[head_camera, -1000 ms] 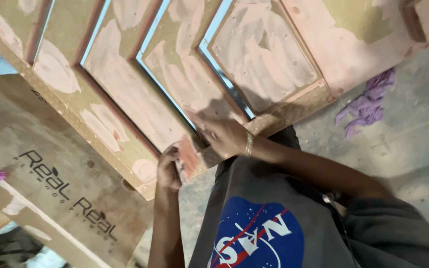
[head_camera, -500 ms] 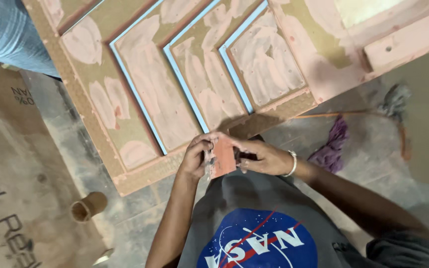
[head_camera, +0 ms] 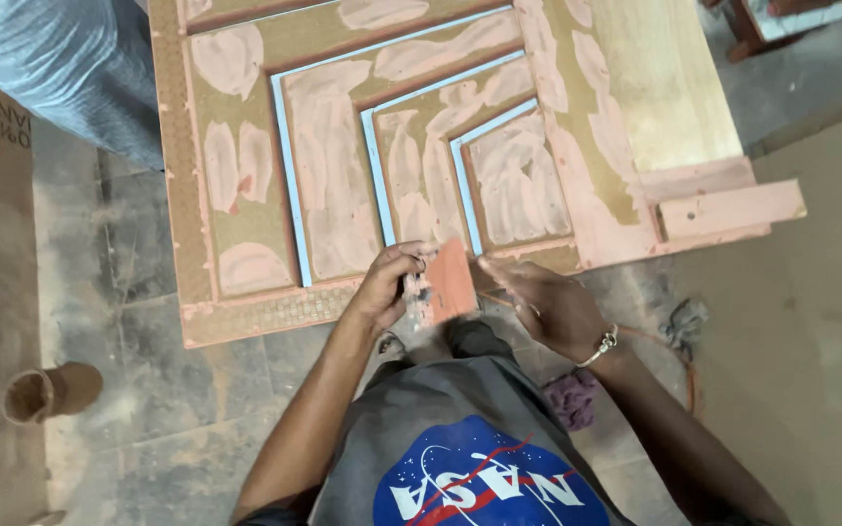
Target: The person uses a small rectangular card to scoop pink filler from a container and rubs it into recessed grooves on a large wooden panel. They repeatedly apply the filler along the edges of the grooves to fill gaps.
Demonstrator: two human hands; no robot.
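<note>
Putty-smeared scraper blade sits pinched in my left hand, held just above the near edge of the carved wooden door panel, which lies flat with pink filler patched across its stepped blue-edged grooves. From the head view, my right hand hovers beside the blade with fingers loosely spread and gripping nothing. I judge this a filling pause; next needs a firm grip, blade laid flat on a bare patch.
</note>
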